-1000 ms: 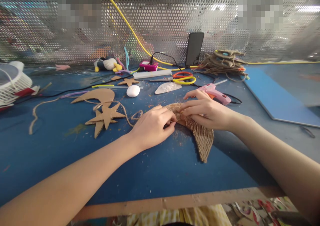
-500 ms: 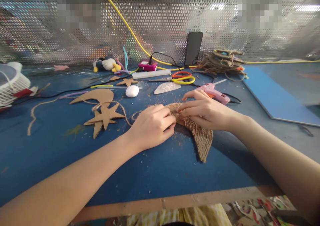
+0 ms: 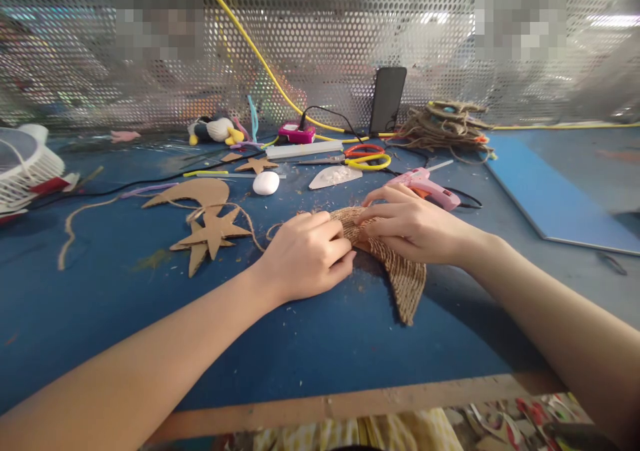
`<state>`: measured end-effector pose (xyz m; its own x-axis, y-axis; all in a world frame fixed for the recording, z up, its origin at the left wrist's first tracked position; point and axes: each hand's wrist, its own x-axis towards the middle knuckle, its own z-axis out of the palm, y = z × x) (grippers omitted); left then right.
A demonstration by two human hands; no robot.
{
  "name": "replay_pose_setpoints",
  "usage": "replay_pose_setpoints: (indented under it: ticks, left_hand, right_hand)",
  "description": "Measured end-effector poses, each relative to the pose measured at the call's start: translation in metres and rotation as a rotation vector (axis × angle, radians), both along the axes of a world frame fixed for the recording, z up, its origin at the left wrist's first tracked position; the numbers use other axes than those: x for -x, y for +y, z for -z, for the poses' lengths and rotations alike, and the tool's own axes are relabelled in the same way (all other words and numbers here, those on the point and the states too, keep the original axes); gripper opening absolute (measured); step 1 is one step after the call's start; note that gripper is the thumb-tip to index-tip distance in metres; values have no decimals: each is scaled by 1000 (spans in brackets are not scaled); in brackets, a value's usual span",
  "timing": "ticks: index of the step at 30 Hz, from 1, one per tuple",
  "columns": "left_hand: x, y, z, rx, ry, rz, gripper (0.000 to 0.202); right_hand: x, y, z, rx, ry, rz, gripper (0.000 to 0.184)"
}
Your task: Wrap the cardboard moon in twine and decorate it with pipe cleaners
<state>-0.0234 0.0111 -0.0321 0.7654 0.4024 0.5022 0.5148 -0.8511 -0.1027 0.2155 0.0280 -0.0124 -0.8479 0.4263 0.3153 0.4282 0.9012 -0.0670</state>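
Observation:
A crescent shape wrapped in jute twine (image 3: pixel 403 274) lies flat on the blue table (image 3: pixel 300 344). My left hand (image 3: pixel 305 254) is curled, its fingertips pinching at the crescent's upper left part where the twine runs. My right hand (image 3: pixel 413 228) lies over the crescent's top, fingers bent and pressing it down. A loose jute twine strand (image 3: pixel 255 234) trails from the crescent leftwards past cardboard stars (image 3: pixel 213 232).
A bare cardboard crescent (image 3: pixel 197 191), a white oval lump (image 3: pixel 266 182), a pink glue gun (image 3: pixel 427 186), scissors (image 3: pixel 367 156), a phone (image 3: pixel 389 99) propped on the perforated screen, a twine pile (image 3: pixel 445 124), a white fan (image 3: pixel 23 164) and a blue board (image 3: pixel 555 194) lie around.
My left hand has shifted slightly, its fingers sliding along the crescent's edge. My right hand stays pressed on the crescent.

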Motion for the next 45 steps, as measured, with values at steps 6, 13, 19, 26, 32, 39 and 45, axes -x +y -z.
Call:
replay_pose_setpoints:
  ticks: [6,13,19,26,32,39,45]
  left_hand:
    - [-1,-2,0,32,-32,-79,28]
    - [0,-8,-1,-10,-97,-274,22]
    - [0,-12,-6,-59,-202,-382,19]
    - [-3,-14,-11,143,-472,-338,20]
    - [-1,-6,-13,295,-703,-289,31]
    - [3,-6,-16,623,-675,-211,31]
    - [3,-1,-16,742,-892,-104,37]
  right_hand:
    - [5,-11,-6,-16,74,345,38]
    - [13,-25,-3,-81,-74,543,71]
    - [13,-24,-10,-85,5,577,61]
    - [5,-18,-26,-348,170,565,69]
    - [0,-18,-27,-486,308,507,71]
    - [-2,-18,-24,-508,323,444,73]
    - [0,-20,-26,-437,298,323,69]
